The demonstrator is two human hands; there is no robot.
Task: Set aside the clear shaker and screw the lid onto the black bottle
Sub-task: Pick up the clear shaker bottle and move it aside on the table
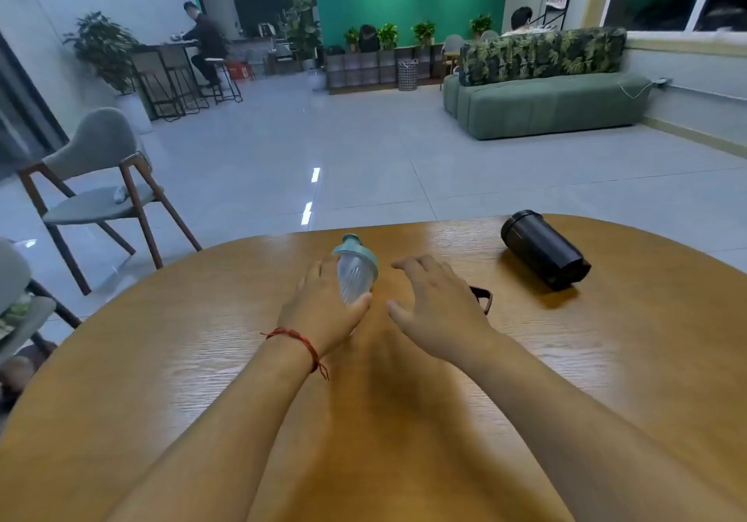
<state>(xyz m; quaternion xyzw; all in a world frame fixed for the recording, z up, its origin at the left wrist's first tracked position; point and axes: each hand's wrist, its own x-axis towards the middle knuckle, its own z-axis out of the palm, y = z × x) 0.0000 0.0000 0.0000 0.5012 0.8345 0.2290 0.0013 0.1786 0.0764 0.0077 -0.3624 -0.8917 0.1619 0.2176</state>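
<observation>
Cradling the clear shaker (pixel 355 275) loosely, the left hand (pixel 323 311) lies at ten o'clock of the right hand (pixel 436 307), which hovers open-palmed and empty; the black bottle (pixel 543 248) lies at two o'clock.

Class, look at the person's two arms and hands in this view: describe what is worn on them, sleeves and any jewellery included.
Both forearms are bare, with no sleeves in view. The left hand has a thin red string bracelet at its wrist, with a short loose end hanging. The right hand shows no bracelet, watch or ring.
</observation>
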